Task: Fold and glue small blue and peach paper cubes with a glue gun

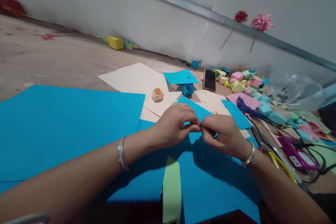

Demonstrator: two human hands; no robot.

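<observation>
My left hand (181,122) and my right hand (222,133) meet fingertip to fingertip above blue paper sheets (210,189). Both are closed in a pinch. Whatever sits between the fingertips is tiny and mostly hidden; only a dark bluish speck shows. Just beyond the hands lies a blue paper piece (195,106) with a small dark mark. Past it stand a small blue paper box (188,90) and a cream paper box (158,95), both open at the top. A pale green paper strip (172,189) lies near the front edge, below my hands.
At the right lie a blue glue gun (249,109), scissors with yellow handles (282,166), a purple power strip (298,154) with cables, and a heap of small coloured paper shapes (244,84). A phone (209,79) lies behind. A large blue sheet (65,129) covers the left.
</observation>
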